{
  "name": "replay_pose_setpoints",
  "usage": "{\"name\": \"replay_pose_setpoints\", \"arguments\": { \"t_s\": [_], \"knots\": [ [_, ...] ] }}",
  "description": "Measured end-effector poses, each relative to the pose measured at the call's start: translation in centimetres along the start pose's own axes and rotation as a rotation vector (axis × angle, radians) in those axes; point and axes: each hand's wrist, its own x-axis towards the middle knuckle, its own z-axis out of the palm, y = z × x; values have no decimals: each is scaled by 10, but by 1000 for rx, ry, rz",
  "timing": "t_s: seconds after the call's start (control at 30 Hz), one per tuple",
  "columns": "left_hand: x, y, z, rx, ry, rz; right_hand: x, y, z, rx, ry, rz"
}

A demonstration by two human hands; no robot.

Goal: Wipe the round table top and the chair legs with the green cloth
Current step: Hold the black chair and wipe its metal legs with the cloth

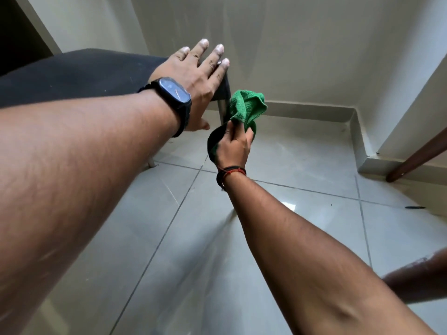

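Note:
A chair with a black padded seat (79, 73) stands at upper left. My left hand (196, 71), with a black watch on the wrist, lies flat on the seat's right corner, fingers spread. Below that corner a grey metal chair leg (221, 112) runs down. My right hand (233, 143) grips the bunched green cloth (246, 107), which is pressed against the leg just under the seat. Another leg's foot (151, 163) shows under my left forearm. The round table top is out of view.
Grey glossy floor tiles (290, 165) fill the middle and right. A pale wall with a skirting board (314, 112) closes off the back. A dark wooden leg (416, 158) slants in at the right edge. A small dark object (414, 207) lies on the floor.

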Motion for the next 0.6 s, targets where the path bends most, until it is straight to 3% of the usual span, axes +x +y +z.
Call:
{"name": "replay_pose_setpoints", "arguments": {
  "t_s": [0.1, 0.23, 0.4, 0.6],
  "knots": [
    [-1, -1, 1, 1, -18, 4, -5, 8, -4, -40, -29, 70],
    [0, 1, 1, 3, -7, 5, 2, -4, -8, -7, -2, 1],
    [-3, 1, -3, -70, -48, 11, 7, -21, -21, 13, -40, 41],
    [-8, -9, -52, -324, -107, -27, 10, -106, -55, -4, 25, 45]
  ]
}}
